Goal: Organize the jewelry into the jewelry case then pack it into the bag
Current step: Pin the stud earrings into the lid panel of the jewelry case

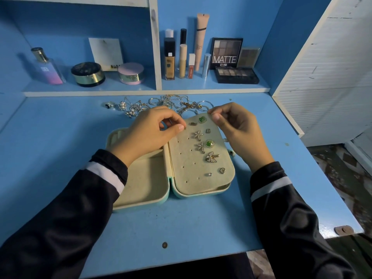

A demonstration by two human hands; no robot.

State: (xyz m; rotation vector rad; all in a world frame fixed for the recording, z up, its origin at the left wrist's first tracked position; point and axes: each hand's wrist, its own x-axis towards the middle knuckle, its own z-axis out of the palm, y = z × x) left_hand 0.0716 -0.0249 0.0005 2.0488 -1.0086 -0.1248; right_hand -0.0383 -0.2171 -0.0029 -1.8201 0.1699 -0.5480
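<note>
Jewelry case [141, 205] is lying open on the desk [60, 150], with earrings [209, 143] pinned on its right panel [193, 178]. Left hand [149, 135] pinches a tiny piece [184, 128] at that panel's top left, too small to make out. Right hand [236, 130] pinches its top edge. Loose jewelry pile [161, 103] sits just behind the case.

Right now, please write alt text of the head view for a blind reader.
A left hand and right hand pinch the top corners of the earring panel in an open jewelry case on a blue desk. Loose jewelry lies behind; cosmetics stand on the shelf.
</note>
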